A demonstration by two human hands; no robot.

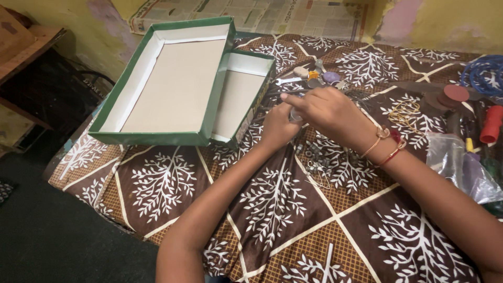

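- The left hand (276,127) and the right hand (327,109) met just above the centre of the frame, over a brown cloth patterned with white branching trees (272,209).
- Between them sat a small pale translucent object (295,114), pinched by the left thumb and fingers and covered from above by the curled right fingers; what it was could not be told.
- Both hands were closed around it; how firm either hold was could not be judged, because the right hand hid the contact.
- The right wrist wore thin gold and red bangles (386,144).
- A shallow green cardboard box with a pale inside (157,137) filled the upper left, overlapping its matching green half (238,99).
- Small metal bits and safety pins (318,166) lay on the cloth just below the hands.
- A small silver spanner (287,80) and pale beads lay above them.
- A red cylinder (491,124) and a clear plastic bag (456,165) sat at the right edge.
- Risk, as a judgement: the small piece seemed likely to slip and vanish into the busy pattern among the loose bits if the pinch loosened, and a moving forearm could scatter the pins.
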